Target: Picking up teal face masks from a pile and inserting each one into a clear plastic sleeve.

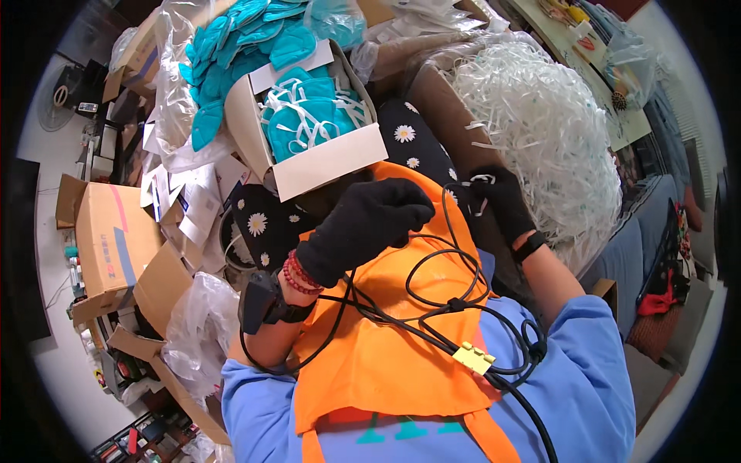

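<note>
Nearest to me, black cables (455, 309) loop over my orange apron (386, 355), caught together by a small yellow clip (473, 358) on the right. On my left wrist sits a black strapped device (261, 299), with red bead bracelets (297, 274) just beyond it.

My left hand (363, 228), in a black glove, is curled shut over the far edge of the apron, near the middle of the scene; whether it pinches the cloth or only rests on it I cannot tell. My right hand (502, 202), also gloved in black, lies a little farther off and to the right, its fingers closed on a few white straps (480, 181) at the near edge of the big heap of white straps (540, 123) (a tangled mound that fills the right side).

Between my hands and the box, a black cloth with white daisies (409, 143) shows through. Just beyond my left hand stands an open white box (328, 166) holding teal masks (305, 116) with white straps. Farther left, loose teal masks (239, 38) pile up in clear plastic bags (174, 92). At the left edge a brown cardboard box (112, 235) lies among flat papers (189, 204), with another crumpled clear bag (202, 324) nearer to me.
</note>
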`<state>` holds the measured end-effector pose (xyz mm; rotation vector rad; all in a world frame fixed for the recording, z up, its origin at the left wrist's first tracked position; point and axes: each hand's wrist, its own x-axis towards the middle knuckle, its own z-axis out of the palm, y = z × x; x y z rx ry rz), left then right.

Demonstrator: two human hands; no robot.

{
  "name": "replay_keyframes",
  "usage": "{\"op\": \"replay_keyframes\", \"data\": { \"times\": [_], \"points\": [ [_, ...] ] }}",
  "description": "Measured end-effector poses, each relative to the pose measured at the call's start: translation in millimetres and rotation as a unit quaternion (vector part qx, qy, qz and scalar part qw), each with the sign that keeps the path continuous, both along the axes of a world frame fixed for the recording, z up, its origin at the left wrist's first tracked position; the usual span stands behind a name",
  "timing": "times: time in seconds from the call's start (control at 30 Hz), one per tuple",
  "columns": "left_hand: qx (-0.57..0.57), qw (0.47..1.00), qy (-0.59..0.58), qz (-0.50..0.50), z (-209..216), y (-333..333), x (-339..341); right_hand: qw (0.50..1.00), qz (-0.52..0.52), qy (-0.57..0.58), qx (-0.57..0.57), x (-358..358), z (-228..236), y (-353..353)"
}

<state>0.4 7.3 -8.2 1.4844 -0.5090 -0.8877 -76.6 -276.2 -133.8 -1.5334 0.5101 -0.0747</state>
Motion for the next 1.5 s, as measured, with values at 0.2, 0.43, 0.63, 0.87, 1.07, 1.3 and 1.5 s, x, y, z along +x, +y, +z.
{"op": "replay_keyframes", "data": {
  "times": [0.2,0.43,0.63,0.87,1.07,1.3,1.5],
  "points": [
    [0.073,0.997,0.005,0.029,-8.0,0.2,10.9,0.997,-0.01,-0.08,-0.015,19.8,51.2,24.0],
    [-0.041,0.955,-0.23,0.185,-26.5,-5.0,11.9,0.993,0.083,-0.075,0.037,21.7,112.0,77.7],
    [-0.044,0.948,-0.278,0.149,-7.7,-7.9,9.1,0.985,0.143,-0.099,0.009,25.7,116.7,96.0],
    [0.017,0.872,-0.46,0.165,-16.2,-5.2,8.8,0.979,0.195,-0.038,-0.033,31.8,102.0,94.0],
    [0.064,0.813,-0.577,0.052,-21.7,-7.8,19.1,0.863,0.303,-0.137,-0.38,37.9,94.9,72.9],
    [-0.035,0.986,0.147,0.066,25.0,1.4,13.9,0.887,0.256,-0.368,-0.113,32.7,127.9,92.7],
    [0.041,0.991,0.122,0.037,30.3,-3.3,6.8,0.954,0.253,-0.088,0.136,7.5,162.6,93.8]
  ]
}}
